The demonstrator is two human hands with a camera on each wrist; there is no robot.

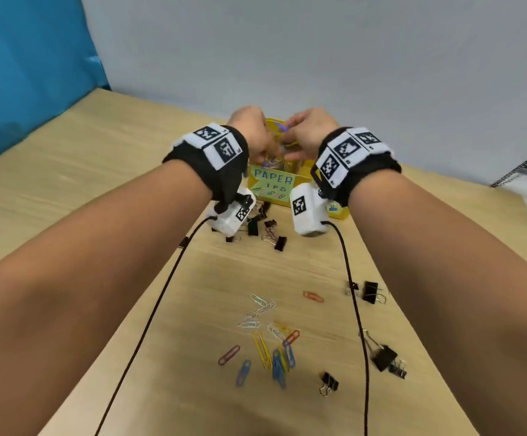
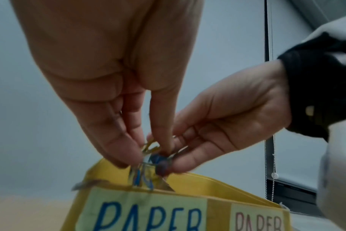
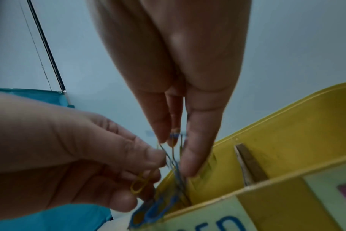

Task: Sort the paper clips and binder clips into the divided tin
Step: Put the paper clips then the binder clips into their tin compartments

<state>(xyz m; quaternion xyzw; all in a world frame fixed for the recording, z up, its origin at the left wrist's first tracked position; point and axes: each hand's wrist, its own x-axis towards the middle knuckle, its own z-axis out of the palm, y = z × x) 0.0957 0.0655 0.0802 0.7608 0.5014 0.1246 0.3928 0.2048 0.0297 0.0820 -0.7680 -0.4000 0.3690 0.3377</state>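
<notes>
Both hands meet over the yellow divided tin (image 1: 341,213) at the far middle of the table. My left hand (image 2: 146,156) pinches a tangle of blue and yellow paper clips (image 2: 150,157) just above the left compartment, behind the blue "PAPER" label (image 2: 148,214). My right hand (image 3: 176,156) pinches the same bunch from the other side with nearly straight fingers. A yellow paper clip (image 3: 140,185) sits under my left thumb, and blue clips (image 3: 175,165) hang down into the tin (image 3: 286,148). Several clips lie inside that compartment (image 1: 271,163).
Loose coloured paper clips (image 1: 268,341) lie on the wooden table near me. Black binder clips sit in front of the tin (image 1: 266,229), at the right (image 1: 370,291) and lower right (image 1: 384,357). A cardboard divider (image 3: 249,165) splits the tin. Two black cables trail across the table.
</notes>
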